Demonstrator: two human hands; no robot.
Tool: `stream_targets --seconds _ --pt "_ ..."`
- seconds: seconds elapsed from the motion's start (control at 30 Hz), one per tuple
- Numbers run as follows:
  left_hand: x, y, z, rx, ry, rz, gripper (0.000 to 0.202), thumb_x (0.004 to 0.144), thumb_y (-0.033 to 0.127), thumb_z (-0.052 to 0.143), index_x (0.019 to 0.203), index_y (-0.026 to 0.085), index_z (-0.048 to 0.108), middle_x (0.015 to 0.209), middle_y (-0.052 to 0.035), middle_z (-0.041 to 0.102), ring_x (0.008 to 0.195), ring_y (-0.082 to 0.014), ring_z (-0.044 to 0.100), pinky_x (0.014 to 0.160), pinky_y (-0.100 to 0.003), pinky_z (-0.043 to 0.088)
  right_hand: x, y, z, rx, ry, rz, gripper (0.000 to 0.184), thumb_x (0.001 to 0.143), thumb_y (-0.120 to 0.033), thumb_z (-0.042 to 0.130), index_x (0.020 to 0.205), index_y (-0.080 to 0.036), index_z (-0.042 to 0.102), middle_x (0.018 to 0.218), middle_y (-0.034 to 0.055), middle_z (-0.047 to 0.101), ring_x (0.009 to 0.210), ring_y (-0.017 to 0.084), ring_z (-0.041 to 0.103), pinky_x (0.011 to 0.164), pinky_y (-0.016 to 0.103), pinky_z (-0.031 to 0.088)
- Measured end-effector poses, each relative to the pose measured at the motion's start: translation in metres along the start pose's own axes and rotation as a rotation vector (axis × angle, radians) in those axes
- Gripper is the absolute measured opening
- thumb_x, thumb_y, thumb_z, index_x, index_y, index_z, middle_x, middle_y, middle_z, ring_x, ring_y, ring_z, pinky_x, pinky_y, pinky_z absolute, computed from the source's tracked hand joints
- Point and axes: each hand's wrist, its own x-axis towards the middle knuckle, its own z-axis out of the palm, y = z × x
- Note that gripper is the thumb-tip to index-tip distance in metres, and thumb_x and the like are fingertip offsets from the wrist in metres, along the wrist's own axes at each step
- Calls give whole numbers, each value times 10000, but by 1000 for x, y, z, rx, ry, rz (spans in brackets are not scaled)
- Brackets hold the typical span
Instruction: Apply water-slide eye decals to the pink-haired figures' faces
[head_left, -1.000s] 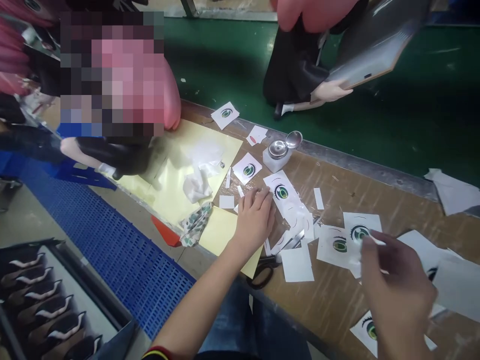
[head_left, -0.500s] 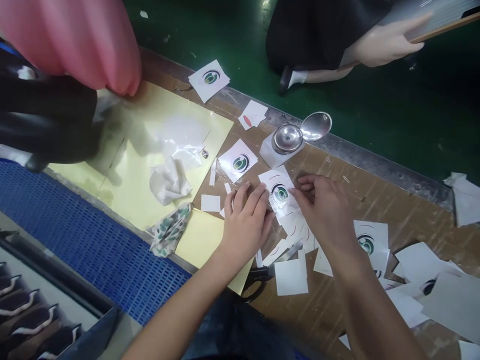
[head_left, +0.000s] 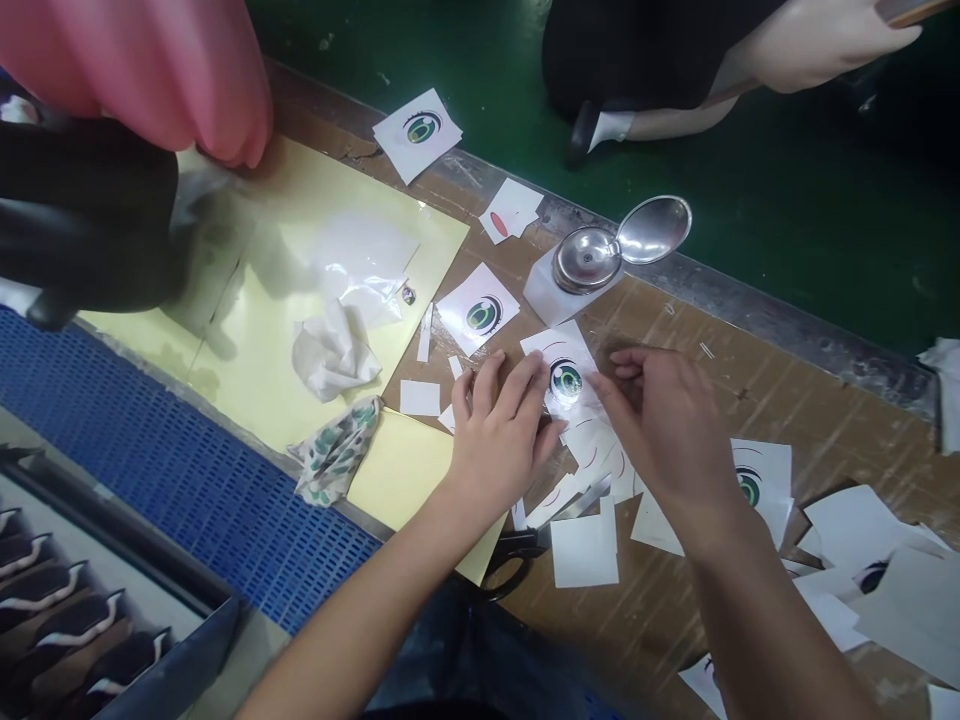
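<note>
A white card printed with a green cartoon eye (head_left: 566,380) lies on the brown work surface between my hands. My left hand (head_left: 501,425) rests at its left side, palm down, fingers spread, with fingertips on the card's left edge. My right hand (head_left: 667,430) is at the opposite side. Its thumb tip touches the card's right edge, while its bent fingers stay apart from the thumb. Below the card are cut paper pieces with thin red lines (head_left: 592,450). Black-handled scissors (head_left: 517,545) lie partly under them. Another eye card (head_left: 478,312) sits just beyond my left hand.
A pump dispenser (head_left: 581,275) with its metal lid raised stands behind the cards. Yellow sheets (head_left: 285,400), a crumpled tissue (head_left: 334,355) and a patterned cloth (head_left: 337,455) lie left. Loose papers (head_left: 855,520) are at right. A co-worker's dark sleeve (head_left: 82,215) reaches in at left.
My hands stay at the same card, with little change in their pose. The view has shifted slightly. The person's hand at upper right has moved further right and up.
</note>
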Motion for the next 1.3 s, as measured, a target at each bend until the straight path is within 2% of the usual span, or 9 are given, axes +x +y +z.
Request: stream_targets --seconds 0.13,0.3,0.47,0.63,0.8,0.93,1.07,1.17,1.3 --pt "2 2 0 -9 -30 -1 543 1032 453 548 1479 144 566 1617 -65 515 1477 -381 432 1179 -599 328 1 0 2 -29 -39 -21 371 1015 -507 502 961 -183 673 991 144 682 1009 334 568 919 509 486" --pt "2 3 1 -1 -15 -3 537 1031 438 558 1479 141 565 1608 -52 523 1469 -377 455 1177 -599 333 5 0 0 -6 -74 -32 337 1005 -469 490 900 -192 649 925 129 675 982 321 580 904 486 487" --pt "2 3 0 14 -9 0 526 1030 442 559 1468 151 578 1603 -47 528 1452 -375 477 1174 -596 335 8 0 -8 43 -134 15 359 976 -535 484 885 -214 617 844 93 672 811 272 612 797 434 487" --pt "2 4 0 14 -9 -1 519 1029 430 566 1468 153 571 1604 -14 525 1439 -373 484 1173 -597 320 12 0 -13 32 -162 87 469 937 -656 447 842 -229 614 783 93 675 696 259 579 658 396 404" --pt "2 5 -1 -23 -33 -19 521 1028 417 560 1477 152 565 1602 -33 531 1463 -380 455 1189 -615 313 18 -4 -20 38 -181 106 472 892 -679 511 802 -238 656 697 49 656 587 216 544 582 363 379" --pt "3 7 -2 -74 -51 -39 518 1014 393 554 1469 146 574 1604 -55 532 1475 -391 435 1201 -631 301 17 -4 -28 48 -134 18 427 943 -625 537 891 -236 704 806 48 686 675 211 588 631 366 435" --pt "4 9 0 -108 -33 -68 492 1018 379 534 1447 145 588 1598 -45 541 1484 -385 418 1215 -612 268 7 8 -30 7 -164 -195 480 975 -649 517 1097 -240 737 1011 88 695 939 287 627 792 432 498" --pt "4 9 3 -117 -26 -77 502 1027 416 540 1451 153 581 1597 -51 542 1488 -386 410 1214 -606 260 0 16 -27 -63 -161 -313 398 1018 -536 509 1046 -230 762 1002 102 671 1006 318 586 862 472 480" --pt "3 9 6 -90 -6 -77 479 1019 424 574 1423 166 595 1589 -43 551 1490 -370 417 1203 -608 290 1 15 -28 -99 -114 -358 307 1036 -397 505 972 -207 737 997 105 660 1010 304 576 877 452 482"
